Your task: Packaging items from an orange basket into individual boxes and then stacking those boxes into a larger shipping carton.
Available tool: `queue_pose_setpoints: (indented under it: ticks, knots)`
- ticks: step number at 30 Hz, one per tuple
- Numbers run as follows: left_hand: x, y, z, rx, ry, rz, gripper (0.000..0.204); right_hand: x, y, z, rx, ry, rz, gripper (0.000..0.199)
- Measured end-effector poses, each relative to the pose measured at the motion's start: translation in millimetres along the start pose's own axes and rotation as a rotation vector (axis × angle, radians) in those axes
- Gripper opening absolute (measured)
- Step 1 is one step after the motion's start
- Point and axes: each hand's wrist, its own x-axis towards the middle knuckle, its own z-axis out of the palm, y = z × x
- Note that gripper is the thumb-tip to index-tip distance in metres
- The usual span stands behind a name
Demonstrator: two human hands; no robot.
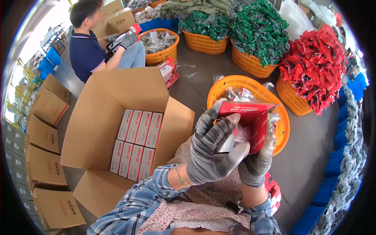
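- red carton point(250, 121): small, open-flapped, held up above the person's lap, in front of the orange basket point(250, 84).
- left hand point(213, 150): grey knit glove, fingers closed around a clear-wrapped part at the carton's open end.
- right hand point(258, 158): gloved, clamped on the carton's lower right side from beneath.
- large cardboard box point(98, 117): open, to the left of both hands, holding rows of red-and-white cartons point(137, 143).
- second person point(90, 51): seated beyond the box, handling another carton.
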Motion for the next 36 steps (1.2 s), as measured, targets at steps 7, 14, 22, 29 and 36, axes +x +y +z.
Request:
queue_pose_setpoints:
  ticks: [7, 14, 22, 29, 36]
  knots:
    - [4, -16, 0, -0.261, -0.115, -0.154, 0.034, 2, -2, 12, -0.327, 0.070, 0.055, 0.077]
    - [-3, -24, 10, -0.632, 0.079, -0.238, 0.042, 10, -1, 21, -0.375, 0.051, 0.008, 0.066]
    - [-2, -27, -3, -0.859, 0.029, -0.162, 0.048, 24, 6, 1, -0.625, -0.338, -0.373, 0.028]
    - [0, -31, -17, -0.647, -0.207, -0.095, 0.050, 16, 3, 9, -0.595, -0.250, -0.276, 0.012]
    - [-1, -32, -19, -0.752, -0.125, -0.037, 0.045, 30, -19, -3, -0.908, -0.534, -0.408, 0.024]
